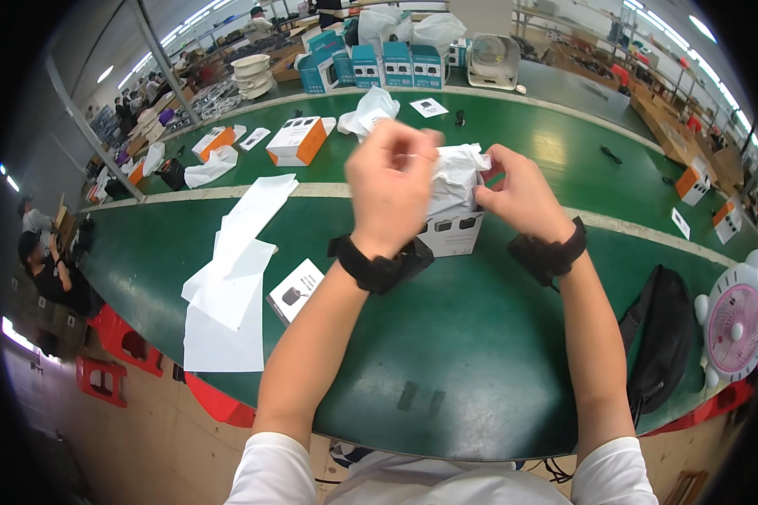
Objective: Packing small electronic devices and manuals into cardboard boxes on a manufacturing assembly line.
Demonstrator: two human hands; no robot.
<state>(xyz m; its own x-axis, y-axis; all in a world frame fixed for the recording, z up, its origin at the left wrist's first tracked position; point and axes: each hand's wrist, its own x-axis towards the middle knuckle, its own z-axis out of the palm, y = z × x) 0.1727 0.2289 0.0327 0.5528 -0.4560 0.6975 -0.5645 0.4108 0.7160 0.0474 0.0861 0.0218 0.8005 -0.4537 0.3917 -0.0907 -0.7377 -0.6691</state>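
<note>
In front of me on the green bench stands a white box (453, 239) printed with pictures of small dark devices. Crumpled white wrapping paper (458, 178) bulges from its open top. My right hand (522, 195) grips the box's right upper edge, thumb and fingers against the box and paper. Raised just left of the paper, my left hand (390, 187) is closed with fingers curled and slightly blurred; what they hold, if anything, cannot be made out. Flat white paper sheets (232, 286) lie overlapping to the left, beside a small white printed booklet or box (296, 290).
Across the bench divider lie an orange-and-white box (298, 141), crumpled paper (369, 111) and a printed card (429, 107). Teal boxes (396, 66) and a white fan (493, 61) stand farther back. At right are a black pouch (661, 337) and a pink-and-white fan (735, 320).
</note>
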